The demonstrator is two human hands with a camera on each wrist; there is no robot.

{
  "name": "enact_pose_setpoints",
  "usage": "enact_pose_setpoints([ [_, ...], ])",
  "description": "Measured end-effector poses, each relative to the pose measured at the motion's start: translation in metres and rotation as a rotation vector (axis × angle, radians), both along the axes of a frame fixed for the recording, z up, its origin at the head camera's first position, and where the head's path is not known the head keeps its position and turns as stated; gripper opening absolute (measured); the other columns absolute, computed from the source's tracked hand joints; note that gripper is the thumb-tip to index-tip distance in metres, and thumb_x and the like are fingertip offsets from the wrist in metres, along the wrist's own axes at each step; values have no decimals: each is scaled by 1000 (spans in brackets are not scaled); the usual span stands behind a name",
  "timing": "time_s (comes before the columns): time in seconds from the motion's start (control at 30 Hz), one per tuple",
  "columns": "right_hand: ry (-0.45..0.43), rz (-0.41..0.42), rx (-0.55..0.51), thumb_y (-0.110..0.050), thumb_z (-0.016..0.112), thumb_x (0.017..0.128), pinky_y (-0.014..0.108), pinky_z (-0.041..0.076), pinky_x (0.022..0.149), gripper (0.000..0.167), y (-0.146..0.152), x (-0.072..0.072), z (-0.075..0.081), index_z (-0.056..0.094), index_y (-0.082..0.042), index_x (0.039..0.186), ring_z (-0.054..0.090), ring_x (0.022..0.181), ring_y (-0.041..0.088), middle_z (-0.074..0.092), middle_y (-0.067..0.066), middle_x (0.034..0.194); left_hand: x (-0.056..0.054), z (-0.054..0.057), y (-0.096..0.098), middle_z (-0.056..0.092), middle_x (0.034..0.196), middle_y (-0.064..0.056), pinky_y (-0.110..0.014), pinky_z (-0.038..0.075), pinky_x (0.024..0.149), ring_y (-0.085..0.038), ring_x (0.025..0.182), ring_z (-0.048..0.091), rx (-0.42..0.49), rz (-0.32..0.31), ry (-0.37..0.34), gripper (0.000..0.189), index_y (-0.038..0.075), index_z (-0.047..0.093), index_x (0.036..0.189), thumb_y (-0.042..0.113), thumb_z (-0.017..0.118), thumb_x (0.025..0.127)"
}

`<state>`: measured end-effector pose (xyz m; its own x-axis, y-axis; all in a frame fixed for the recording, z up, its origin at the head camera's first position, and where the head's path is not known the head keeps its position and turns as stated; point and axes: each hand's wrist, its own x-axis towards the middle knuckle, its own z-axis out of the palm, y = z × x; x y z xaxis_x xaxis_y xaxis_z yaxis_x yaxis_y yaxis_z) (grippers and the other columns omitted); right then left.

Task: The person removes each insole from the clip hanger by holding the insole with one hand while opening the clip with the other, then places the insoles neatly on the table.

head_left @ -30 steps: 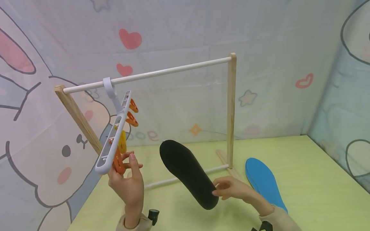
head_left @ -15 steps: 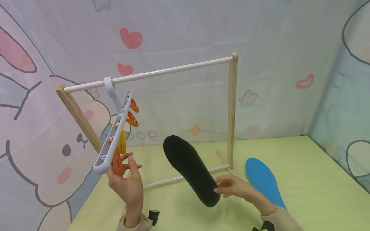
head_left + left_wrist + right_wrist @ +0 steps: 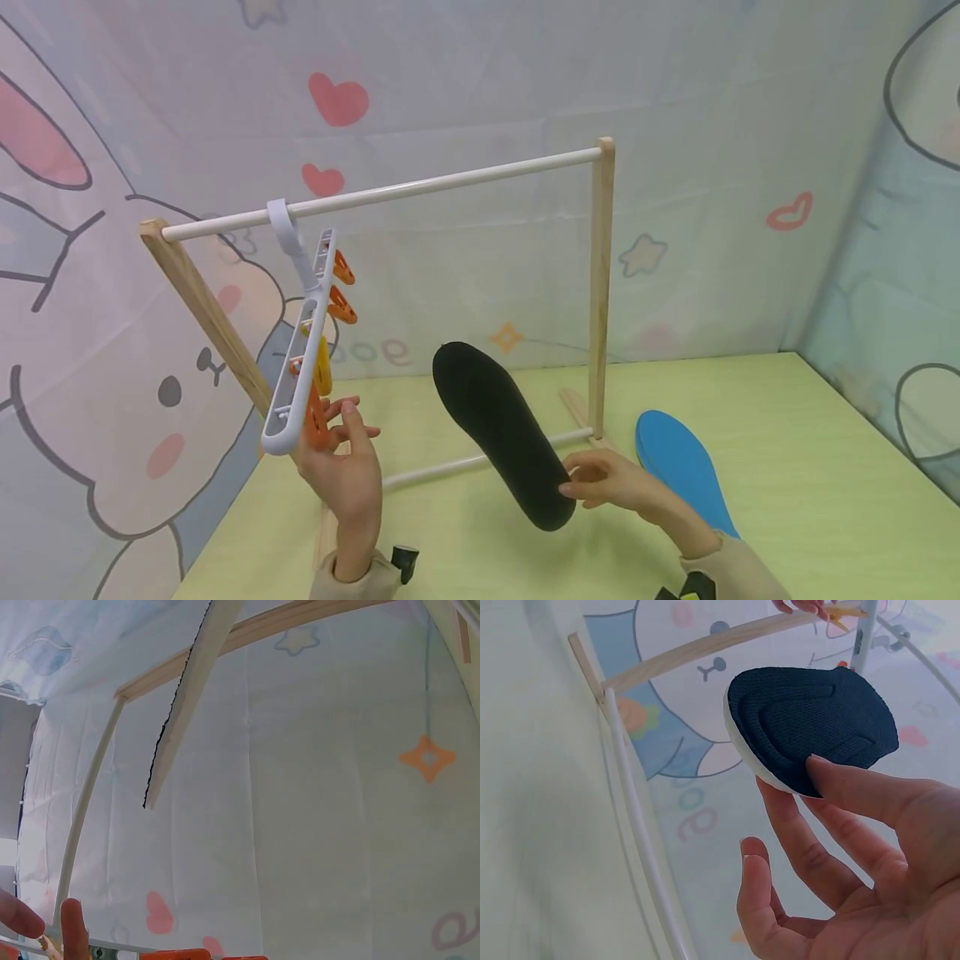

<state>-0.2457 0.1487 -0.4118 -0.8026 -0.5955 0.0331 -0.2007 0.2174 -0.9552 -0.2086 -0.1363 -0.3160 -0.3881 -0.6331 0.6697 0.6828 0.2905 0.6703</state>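
My right hand (image 3: 600,483) pinches one end of a black shoe insole (image 3: 495,425), held tilted in the air over the table. The right wrist view shows the insole's dark ribbed face (image 3: 810,712) and pale edge, with thumb on top and fingers beneath. A white clip hanger (image 3: 288,392) hangs from the rack's bar on the left, bearing orange and yellow clips. At its near end my left hand (image 3: 348,475) has loosely bent fingers right beside an orange clip (image 3: 317,423), which hides part of the hand. Thumb and fingertips stand apart.
A wooden rack has a white top bar (image 3: 450,181), a right post (image 3: 602,292) and a low white crossbar (image 3: 450,471). Blue insoles (image 3: 686,467) lie on the yellow-green table (image 3: 810,450) at right. A printed curtain (image 3: 480,100) closes off the back.
The black insole and right hand have moved slightly up and right, away from me. The hanger's near end has swung a little right, and the left hand has shifted right with it.
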Motion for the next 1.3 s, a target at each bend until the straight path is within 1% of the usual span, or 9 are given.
enact_pose_setpoints([
  [0.1,3,-15,10,-23,59,85,46,49,76,30,2,0,3,58,-2,106,59,87,14,66,7,95,-2,-1,2,56,79,7,-16,45,45,0,44,52,1,-29,-25,17,-10,48,97,-2,55,83],
  [0.13,5,-21,13,-24,59,85,46,49,76,31,3,1,3,57,-2,107,59,88,15,65,8,96,-2,-2,3,56,79,7,-15,44,44,1,44,51,-18,-24,-43,16,-11,46,94,-2,55,84],
  [0.2,12,-33,23,-24,59,85,46,48,74,32,4,1,5,57,-2,107,58,88,17,65,10,96,-2,-4,5,57,79,7,-15,44,44,2,44,50,-46,-21,-77,19,-14,44,95,-2,54,84],
  [0.4,9,-54,29,-25,61,84,45,48,74,32,7,1,7,58,-4,108,57,89,17,65,8,98,-1,-6,10,62,80,-16,-13,41,40,8,45,48,-172,-5,-110,20,-11,46,99,0,54,84],
  [0.47,4,-56,23,-25,61,83,45,48,75,33,8,1,7,58,-4,109,58,89,17,65,8,99,-1,-6,11,63,80,-19,-14,39,38,9,46,48,-212,0,-118,21,-10,46,100,0,55,84],
  [0.73,-9,-84,12,-24,62,83,42,47,74,46,20,3,14,51,-1,120,60,90,17,65,14,104,1,-7,12,66,81,-18,-14,36,36,12,47,48,-280,-9,-190,18,-4,48,100,2,54,84],
  [1.03,8,-71,-39,-19,61,84,33,46,70,47,30,2,14,47,3,123,59,81,11,67,5,99,0,-9,13,66,79,-16,-14,35,35,13,47,47,-319,-9,-192,16,-4,49,98,1,54,84],
  [1.2,-8,-98,-23,-20,61,83,35,45,71,55,35,4,14,42,3,128,60,85,13,65,11,104,0,-10,13,66,79,-15,-14,35,35,7,47,50,-333,-16,-202,15,-3,49,97,1,54,84],
  [1.3,-17,-108,-23,-21,62,83,37,46,71,60,37,4,14,38,4,131,60,85,14,65,11,104,0,-11,13,66,79,-15,-14,36,36,2,46,53,-352,-14,-198,15,-3,49,97,1,54,84],
])
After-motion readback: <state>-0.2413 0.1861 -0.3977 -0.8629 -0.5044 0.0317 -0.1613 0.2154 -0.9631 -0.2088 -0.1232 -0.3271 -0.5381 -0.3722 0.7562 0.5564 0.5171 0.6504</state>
